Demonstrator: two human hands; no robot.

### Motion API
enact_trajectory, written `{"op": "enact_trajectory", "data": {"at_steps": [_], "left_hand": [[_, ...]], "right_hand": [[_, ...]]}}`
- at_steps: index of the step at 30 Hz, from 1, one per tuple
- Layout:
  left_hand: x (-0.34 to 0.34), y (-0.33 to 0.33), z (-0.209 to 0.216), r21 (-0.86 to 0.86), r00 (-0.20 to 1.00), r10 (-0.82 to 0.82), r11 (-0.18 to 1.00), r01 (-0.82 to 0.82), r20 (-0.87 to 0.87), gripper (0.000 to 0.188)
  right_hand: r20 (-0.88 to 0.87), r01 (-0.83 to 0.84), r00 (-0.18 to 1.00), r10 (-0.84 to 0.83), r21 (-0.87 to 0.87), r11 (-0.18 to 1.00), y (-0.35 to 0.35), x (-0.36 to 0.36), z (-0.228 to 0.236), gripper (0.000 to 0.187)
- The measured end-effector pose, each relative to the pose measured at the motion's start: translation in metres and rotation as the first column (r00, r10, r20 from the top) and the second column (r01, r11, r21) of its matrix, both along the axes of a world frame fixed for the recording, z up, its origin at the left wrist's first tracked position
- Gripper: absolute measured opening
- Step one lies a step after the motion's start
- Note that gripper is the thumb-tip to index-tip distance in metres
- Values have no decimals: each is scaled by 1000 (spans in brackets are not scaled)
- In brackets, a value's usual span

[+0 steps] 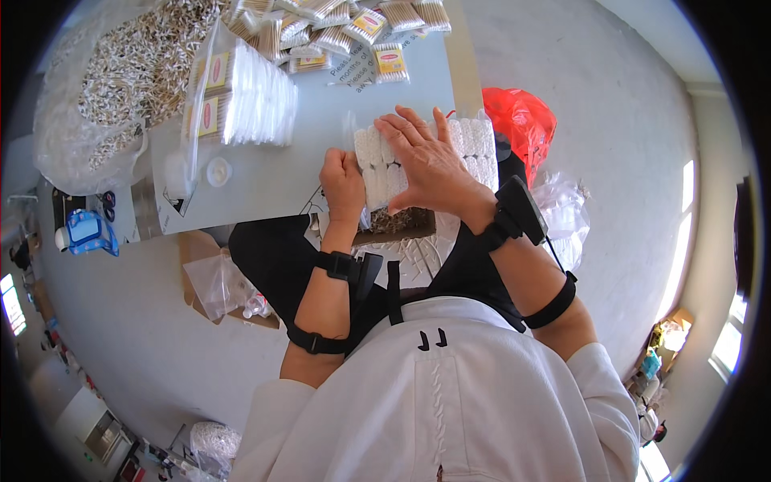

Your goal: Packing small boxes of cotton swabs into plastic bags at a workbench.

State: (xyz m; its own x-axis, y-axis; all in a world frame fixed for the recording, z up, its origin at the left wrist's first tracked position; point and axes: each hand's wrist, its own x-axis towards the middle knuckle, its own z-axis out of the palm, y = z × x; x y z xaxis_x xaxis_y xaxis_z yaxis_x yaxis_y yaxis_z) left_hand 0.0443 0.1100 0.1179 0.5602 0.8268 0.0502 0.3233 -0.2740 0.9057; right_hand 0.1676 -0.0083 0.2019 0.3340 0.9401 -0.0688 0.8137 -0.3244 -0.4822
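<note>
Close-set packs of cotton swabs point(475, 148) lie at the table's front edge, white tips facing up in rows. Across the top of them my right hand point(430, 165) is laid flat, its fingers and thumb spread. My left hand point(343, 185) is closed in a fist against the left side of these packs. Some clear film shows beside that fist, but whatever its fingers hold is hidden. To the left on the table stands another block of swab packs point(257, 96), partly inside a clear plastic bag point(195, 128).
Loose swabs fill a large clear bag point(88, 153) at the far left; several finished packs point(391, 63) lie at the back. A small white round container point(218, 172) and scissors point(108, 205) are on the table. A red plastic bag point(534, 120) hangs right; a box point(197, 273) sits below.
</note>
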Motion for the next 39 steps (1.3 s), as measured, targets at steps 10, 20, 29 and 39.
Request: {"op": "enact_trajectory", "data": {"at_steps": [10, 20, 29, 39], "left_hand": [[1, 0, -9, -102, 998, 65, 993, -64, -2, 21], [-4, 2, -10, 3, 996, 71, 997, -71, -50, 20], [4, 4, -10, 13, 1000, 9, 1000, -9, 20, 23], [1, 14, 6, -44, 998, -17, 999, 20, 57, 23]], "right_hand": [[-37, 4, 999, -3, 45, 999, 1, -3, -2, 105], [90, 37, 994, -54, 179, 983, -39, 15, -5, 87], [148, 353, 916, -374, 149, 924, -72, 37, -41, 67], [-473, 533, 799, -373, 266, 803, -73, 30, -35, 61]]}}
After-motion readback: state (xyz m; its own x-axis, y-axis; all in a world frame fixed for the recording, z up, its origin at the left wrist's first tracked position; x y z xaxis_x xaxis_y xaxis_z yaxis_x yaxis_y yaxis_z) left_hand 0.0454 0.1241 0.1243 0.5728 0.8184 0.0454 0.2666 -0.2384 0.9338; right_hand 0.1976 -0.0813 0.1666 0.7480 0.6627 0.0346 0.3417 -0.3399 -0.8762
